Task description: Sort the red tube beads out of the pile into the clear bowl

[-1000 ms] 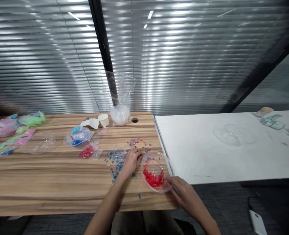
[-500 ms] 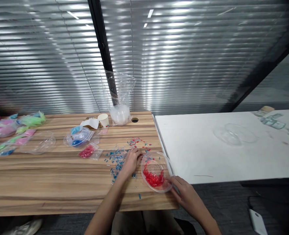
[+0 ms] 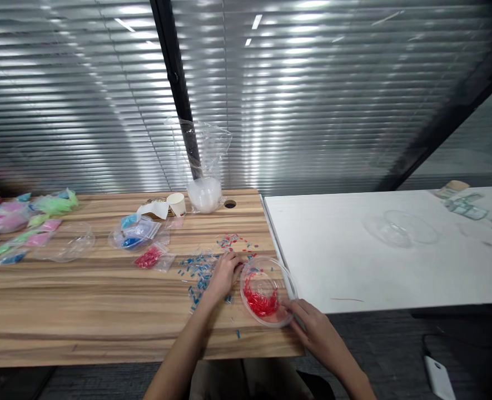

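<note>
A clear plastic bowl (image 3: 266, 319) stands at the right end of the wooden table, with small red pieces (image 3: 261, 304) gathered in its near part. My right hand (image 3: 314, 328) grips the bowl's near right rim between thumb and fingers. Just left of the bowl, my left hand (image 3: 225, 273) is low at the tabletop, its fingers bent together; whatever is between the fingertips is hidden. Small blue pieces (image 3: 199, 269) lie scattered to the left of that hand. Beyond it is a loose patch of mixed red and blue pieces (image 3: 231, 240).
A bag of red pieces (image 3: 149, 258), a clear bowl holding blue bags (image 3: 133, 233), a paper cup (image 3: 176, 204) and a bag of white material (image 3: 204, 194) stand farther back. Colourful bags (image 3: 12, 216) fill the far left. Clear lids (image 3: 399, 228) lie on the white table (image 3: 312, 250).
Both hands and the bowl stay almost still. A shoe seen under the table at the lower left is now out of view.
</note>
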Available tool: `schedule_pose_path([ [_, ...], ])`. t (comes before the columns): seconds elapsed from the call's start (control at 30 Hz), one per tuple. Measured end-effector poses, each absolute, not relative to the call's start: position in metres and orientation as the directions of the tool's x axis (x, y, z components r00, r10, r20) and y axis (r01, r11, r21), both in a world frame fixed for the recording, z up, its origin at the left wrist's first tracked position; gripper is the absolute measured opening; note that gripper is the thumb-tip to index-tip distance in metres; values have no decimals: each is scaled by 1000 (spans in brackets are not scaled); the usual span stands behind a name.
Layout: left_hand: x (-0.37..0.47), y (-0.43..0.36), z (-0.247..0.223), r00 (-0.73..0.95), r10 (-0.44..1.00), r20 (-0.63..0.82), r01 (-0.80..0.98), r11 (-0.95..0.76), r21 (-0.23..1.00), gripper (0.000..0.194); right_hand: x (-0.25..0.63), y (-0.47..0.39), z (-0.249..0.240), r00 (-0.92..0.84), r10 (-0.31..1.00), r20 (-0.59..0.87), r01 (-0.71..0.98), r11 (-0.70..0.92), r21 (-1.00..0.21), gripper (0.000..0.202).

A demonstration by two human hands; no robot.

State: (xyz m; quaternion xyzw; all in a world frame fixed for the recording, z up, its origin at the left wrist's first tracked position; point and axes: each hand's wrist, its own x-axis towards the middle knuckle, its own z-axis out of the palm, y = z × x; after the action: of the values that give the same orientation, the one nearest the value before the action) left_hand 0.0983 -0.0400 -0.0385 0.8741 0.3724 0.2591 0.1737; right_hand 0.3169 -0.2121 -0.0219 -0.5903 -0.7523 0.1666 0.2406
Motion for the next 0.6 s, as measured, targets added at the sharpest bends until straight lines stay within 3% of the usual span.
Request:
schedule_pose_path([
  [0.6, 100, -43, -32, 594, 750, 290, 590, -652, 476, 16, 316, -209, -17, -205, 967, 150, 803, 254, -539, 29],
])
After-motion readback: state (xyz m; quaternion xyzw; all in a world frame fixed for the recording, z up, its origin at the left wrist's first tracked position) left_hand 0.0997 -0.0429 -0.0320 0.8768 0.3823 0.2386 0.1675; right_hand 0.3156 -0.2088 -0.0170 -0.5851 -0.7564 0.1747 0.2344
